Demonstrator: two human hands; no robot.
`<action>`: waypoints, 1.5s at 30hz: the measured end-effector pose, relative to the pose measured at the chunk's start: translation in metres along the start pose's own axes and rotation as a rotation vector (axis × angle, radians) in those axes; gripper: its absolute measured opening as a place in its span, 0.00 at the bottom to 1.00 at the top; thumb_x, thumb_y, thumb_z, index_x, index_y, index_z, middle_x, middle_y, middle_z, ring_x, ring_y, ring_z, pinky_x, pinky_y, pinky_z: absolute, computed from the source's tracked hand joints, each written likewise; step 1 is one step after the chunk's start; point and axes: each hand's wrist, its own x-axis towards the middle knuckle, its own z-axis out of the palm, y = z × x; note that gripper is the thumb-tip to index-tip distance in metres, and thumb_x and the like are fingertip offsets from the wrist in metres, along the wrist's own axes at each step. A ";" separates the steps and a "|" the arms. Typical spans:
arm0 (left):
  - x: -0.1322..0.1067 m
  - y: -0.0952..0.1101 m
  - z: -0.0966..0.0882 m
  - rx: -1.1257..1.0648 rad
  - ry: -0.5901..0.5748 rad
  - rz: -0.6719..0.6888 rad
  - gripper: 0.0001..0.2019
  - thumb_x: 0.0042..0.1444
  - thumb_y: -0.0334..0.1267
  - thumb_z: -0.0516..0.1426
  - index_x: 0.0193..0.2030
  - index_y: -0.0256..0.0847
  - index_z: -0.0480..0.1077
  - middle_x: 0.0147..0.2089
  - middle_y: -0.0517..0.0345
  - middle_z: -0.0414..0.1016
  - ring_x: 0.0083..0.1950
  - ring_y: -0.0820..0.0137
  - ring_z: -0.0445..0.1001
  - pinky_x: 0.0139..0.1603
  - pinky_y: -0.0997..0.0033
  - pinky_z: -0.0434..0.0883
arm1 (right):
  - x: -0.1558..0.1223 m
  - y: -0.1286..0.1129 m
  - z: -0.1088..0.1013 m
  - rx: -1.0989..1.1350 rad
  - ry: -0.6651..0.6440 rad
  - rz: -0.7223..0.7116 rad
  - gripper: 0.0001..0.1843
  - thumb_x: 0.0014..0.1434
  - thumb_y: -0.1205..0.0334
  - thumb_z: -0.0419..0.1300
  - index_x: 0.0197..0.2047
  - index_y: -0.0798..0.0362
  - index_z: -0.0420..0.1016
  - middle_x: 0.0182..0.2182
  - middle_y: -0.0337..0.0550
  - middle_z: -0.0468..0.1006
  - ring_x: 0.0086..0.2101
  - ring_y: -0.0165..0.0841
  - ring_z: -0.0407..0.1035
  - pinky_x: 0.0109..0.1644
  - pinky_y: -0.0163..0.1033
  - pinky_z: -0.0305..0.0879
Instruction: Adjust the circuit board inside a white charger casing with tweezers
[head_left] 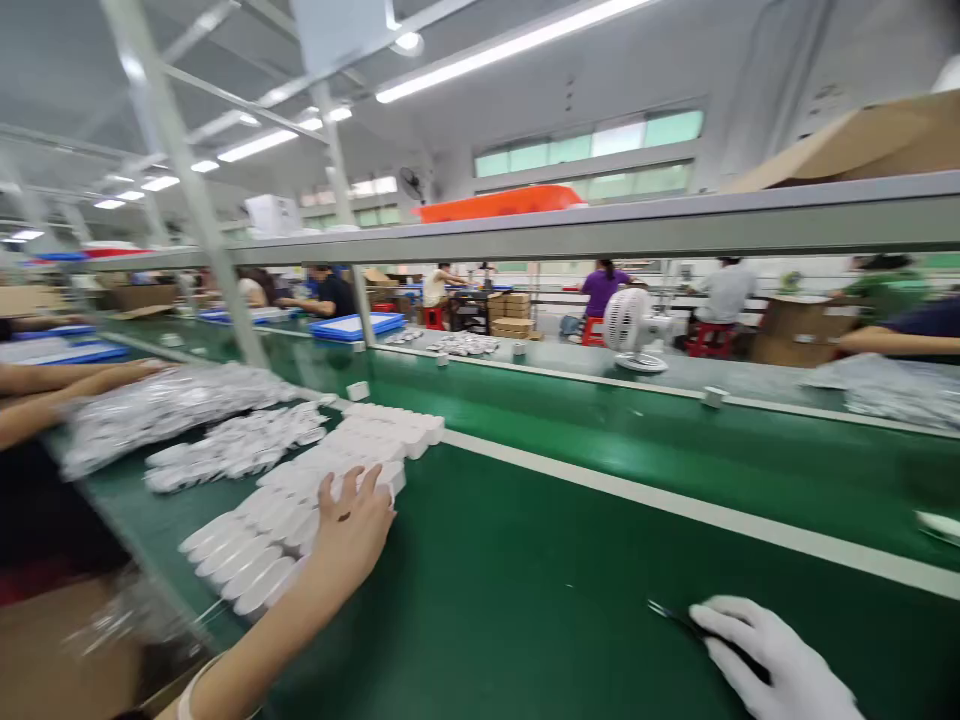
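Observation:
My bare left hand reaches over rows of white plastic parts on the green work surface. Its fingers are apart and bent over the pieces at the right side of the rows; whether they touch one is unclear. In my right hand, which wears a white glove, is a pair of tweezers with a dark body and a thin metal tip pointing left. The tip is held above the green surface, away from the parts. Behind the rows lies a loose heap of similar white pieces.
A clear plastic bag of parts lies at left, with another person's arms beside it. A white strip crosses the green surface. Beyond it stand a small white fan and a blue tray. A shelf runs overhead.

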 end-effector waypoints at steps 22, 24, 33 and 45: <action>-0.020 0.156 0.020 -0.870 -0.008 0.806 0.25 0.62 0.44 0.51 0.66 0.52 0.52 0.65 0.52 0.59 0.62 0.55 0.63 0.56 0.58 0.70 | 0.112 0.152 -0.102 -0.199 0.272 0.727 0.43 0.50 0.64 0.59 0.67 0.59 0.48 0.65 0.63 0.41 0.60 0.52 0.50 0.59 0.49 0.52; -0.024 0.160 0.024 -0.974 -0.082 0.822 0.24 0.61 0.49 0.52 0.63 0.54 0.56 0.65 0.52 0.60 0.62 0.56 0.62 0.56 0.59 0.70 | 0.121 0.156 -0.094 -0.178 0.253 0.716 0.38 0.50 0.65 0.57 0.65 0.57 0.54 0.63 0.61 0.50 0.58 0.50 0.55 0.57 0.50 0.55; -0.015 0.152 0.027 -1.331 -0.659 0.452 0.45 0.43 0.31 0.66 0.66 0.54 0.49 0.61 0.52 0.65 0.59 0.57 0.66 0.59 0.53 0.65 | 0.131 0.064 -0.070 0.097 0.216 0.641 0.22 0.57 0.57 0.53 0.53 0.57 0.67 0.48 0.56 0.74 0.48 0.41 0.69 0.53 0.45 0.63; -0.017 0.155 0.009 -1.317 -0.438 0.705 0.37 0.47 0.31 0.66 0.62 0.56 0.58 0.49 0.55 0.69 0.50 0.64 0.65 0.52 0.60 0.68 | -0.024 -0.157 -0.014 0.659 0.006 0.198 0.13 0.43 0.70 0.63 0.36 0.50 0.73 0.39 0.42 0.77 0.31 0.31 0.73 0.35 0.35 0.75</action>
